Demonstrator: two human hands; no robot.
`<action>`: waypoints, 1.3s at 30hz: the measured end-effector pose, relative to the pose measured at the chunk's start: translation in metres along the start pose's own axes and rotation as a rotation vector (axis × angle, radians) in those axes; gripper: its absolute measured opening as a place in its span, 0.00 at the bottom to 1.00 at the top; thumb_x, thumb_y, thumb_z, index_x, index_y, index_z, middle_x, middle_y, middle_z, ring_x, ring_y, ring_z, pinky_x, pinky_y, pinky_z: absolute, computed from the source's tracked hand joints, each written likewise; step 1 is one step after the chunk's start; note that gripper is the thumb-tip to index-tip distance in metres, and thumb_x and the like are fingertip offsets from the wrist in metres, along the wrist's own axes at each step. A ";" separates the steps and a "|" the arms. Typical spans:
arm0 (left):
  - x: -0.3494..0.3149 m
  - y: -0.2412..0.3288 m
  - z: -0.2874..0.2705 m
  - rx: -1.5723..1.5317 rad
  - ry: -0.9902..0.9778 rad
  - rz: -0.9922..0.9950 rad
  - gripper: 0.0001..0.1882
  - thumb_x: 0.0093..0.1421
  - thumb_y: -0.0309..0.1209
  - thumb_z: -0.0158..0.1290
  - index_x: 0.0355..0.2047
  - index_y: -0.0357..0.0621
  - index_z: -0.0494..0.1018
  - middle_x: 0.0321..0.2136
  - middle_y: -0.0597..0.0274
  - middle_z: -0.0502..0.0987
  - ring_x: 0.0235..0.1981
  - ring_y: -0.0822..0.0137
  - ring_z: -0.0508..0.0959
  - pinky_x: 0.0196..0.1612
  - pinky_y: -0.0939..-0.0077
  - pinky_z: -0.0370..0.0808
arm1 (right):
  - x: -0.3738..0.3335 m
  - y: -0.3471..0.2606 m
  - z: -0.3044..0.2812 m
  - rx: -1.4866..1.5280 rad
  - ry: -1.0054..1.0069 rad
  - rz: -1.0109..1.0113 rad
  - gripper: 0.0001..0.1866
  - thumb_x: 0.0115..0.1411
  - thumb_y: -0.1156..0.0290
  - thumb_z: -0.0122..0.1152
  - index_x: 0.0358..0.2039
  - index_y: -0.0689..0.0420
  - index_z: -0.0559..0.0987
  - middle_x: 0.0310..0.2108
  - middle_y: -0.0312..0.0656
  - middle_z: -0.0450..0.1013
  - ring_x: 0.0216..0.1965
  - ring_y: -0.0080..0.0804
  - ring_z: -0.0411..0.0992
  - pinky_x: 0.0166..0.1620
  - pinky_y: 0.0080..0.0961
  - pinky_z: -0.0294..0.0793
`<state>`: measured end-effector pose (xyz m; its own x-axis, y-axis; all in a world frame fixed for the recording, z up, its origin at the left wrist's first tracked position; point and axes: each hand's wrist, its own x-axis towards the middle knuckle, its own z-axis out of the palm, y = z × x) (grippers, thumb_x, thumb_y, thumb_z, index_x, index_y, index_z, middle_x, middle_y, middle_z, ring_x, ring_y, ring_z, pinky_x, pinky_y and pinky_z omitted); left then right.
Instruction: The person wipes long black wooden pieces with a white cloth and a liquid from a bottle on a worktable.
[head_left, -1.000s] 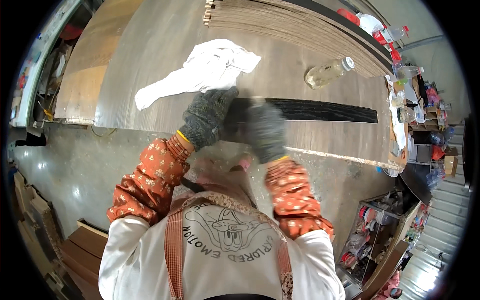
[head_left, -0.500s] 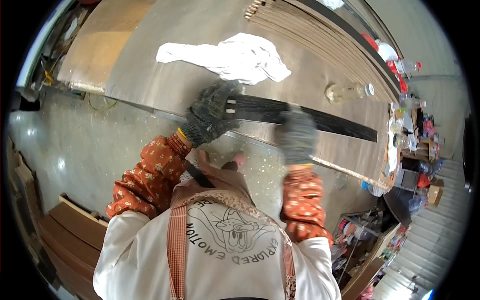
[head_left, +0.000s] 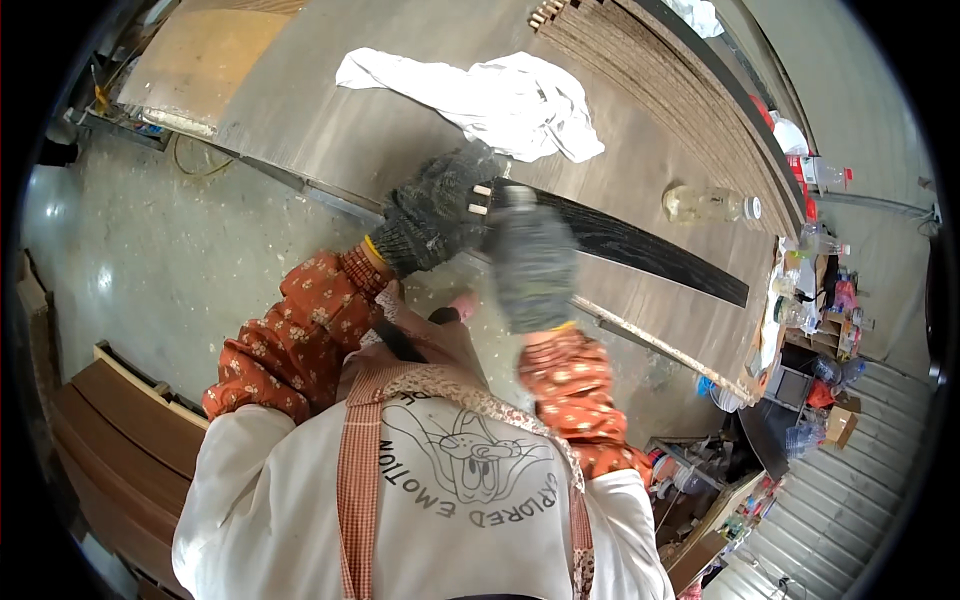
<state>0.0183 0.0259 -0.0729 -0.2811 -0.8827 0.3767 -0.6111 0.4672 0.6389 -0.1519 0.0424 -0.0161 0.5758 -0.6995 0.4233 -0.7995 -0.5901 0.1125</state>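
Brown worktop [head_left: 400, 130] beneath black board [head_left: 650, 245], left hand [head_left: 435, 212] closed around its pegged end, grip of blurred right hand [head_left: 538, 265] unclear.

One head-worn fisheye looks steeply down from above the wearer's chest [head_left: 450, 490], close over the left hand [head_left: 440, 205] and right hand [head_left: 535, 265], facing the surface [head_left: 300, 115], whose near edge slants across the view.
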 end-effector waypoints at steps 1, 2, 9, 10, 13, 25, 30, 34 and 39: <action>-0.009 -0.007 0.009 0.034 0.203 0.063 0.41 0.54 0.54 0.57 0.60 0.41 0.60 0.58 0.45 0.64 0.57 0.46 0.67 0.58 0.54 0.64 | 0.010 -0.029 -0.011 0.070 -0.146 0.116 0.19 0.50 0.71 0.57 0.45 0.58 0.74 0.24 0.45 0.69 0.26 0.43 0.70 0.28 0.42 0.70; -0.006 -0.007 0.008 0.042 0.187 0.065 0.41 0.54 0.54 0.57 0.60 0.41 0.60 0.58 0.45 0.64 0.57 0.46 0.67 0.58 0.54 0.64 | 0.010 -0.018 -0.010 0.082 -0.144 0.129 0.19 0.50 0.71 0.57 0.45 0.58 0.74 0.24 0.45 0.69 0.26 0.43 0.70 0.28 0.42 0.70; 0.002 0.017 -0.006 -0.199 0.134 -0.115 0.37 0.45 0.43 0.67 0.54 0.44 0.67 0.45 0.56 0.77 0.44 0.53 0.77 0.50 0.59 0.73 | -0.018 0.031 -0.009 -0.139 -0.126 0.103 0.13 0.58 0.69 0.51 0.42 0.59 0.74 0.27 0.45 0.69 0.29 0.42 0.70 0.30 0.37 0.71; 0.005 0.020 -0.011 -0.204 0.124 -0.096 0.37 0.45 0.43 0.67 0.54 0.44 0.67 0.45 0.56 0.77 0.44 0.53 0.77 0.50 0.59 0.73 | -0.009 0.013 -0.021 -0.075 -0.351 0.262 0.13 0.56 0.67 0.53 0.41 0.58 0.74 0.29 0.46 0.69 0.31 0.42 0.70 0.32 0.38 0.70; 0.007 0.021 -0.018 -0.244 -0.024 -0.172 0.36 0.44 0.38 0.68 0.54 0.43 0.69 0.47 0.55 0.76 0.45 0.56 0.78 0.48 0.64 0.75 | -0.058 0.114 -0.015 -0.115 -0.010 0.204 0.14 0.49 0.69 0.58 0.38 0.57 0.74 0.31 0.47 0.70 0.33 0.47 0.69 0.38 0.42 0.69; 0.001 0.030 -0.024 -0.068 -0.029 -0.211 0.34 0.44 0.35 0.69 0.53 0.44 0.71 0.48 0.55 0.74 0.47 0.57 0.76 0.51 0.65 0.74 | -0.146 0.284 -0.040 -0.116 0.051 0.337 0.10 0.53 0.74 0.56 0.37 0.57 0.76 0.33 0.49 0.73 0.36 0.48 0.71 0.41 0.42 0.70; -0.008 0.025 -0.022 -0.172 -0.025 -0.370 0.37 0.45 0.24 0.68 0.56 0.42 0.67 0.51 0.58 0.71 0.48 0.65 0.74 0.49 0.70 0.76 | -0.185 0.361 -0.036 -0.235 0.171 0.170 0.08 0.58 0.70 0.50 0.35 0.60 0.75 0.29 0.49 0.72 0.32 0.47 0.72 0.37 0.44 0.72; -0.012 0.014 -0.027 -0.116 -0.055 -0.474 0.39 0.44 0.26 0.69 0.57 0.43 0.66 0.51 0.59 0.72 0.47 0.66 0.74 0.50 0.69 0.75 | -0.207 0.383 -0.027 -0.222 0.063 0.291 0.09 0.61 0.71 0.49 0.39 0.58 0.74 0.31 0.47 0.71 0.36 0.46 0.72 0.41 0.41 0.71; -0.001 0.027 -0.031 0.261 -0.170 -0.431 0.40 0.42 0.24 0.68 0.58 0.44 0.65 0.48 0.58 0.75 0.46 0.66 0.75 0.51 0.70 0.74 | -0.249 0.477 -0.062 -0.302 -0.132 0.740 0.08 0.58 0.71 0.50 0.29 0.59 0.77 0.22 0.48 0.71 0.28 0.48 0.72 0.31 0.42 0.72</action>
<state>0.0247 0.0412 -0.0356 -0.0661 -0.9978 -0.0108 -0.8556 0.0511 0.5151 -0.6875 -0.0402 -0.0118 -0.1204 -0.9190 0.3754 -0.9820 0.1658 0.0910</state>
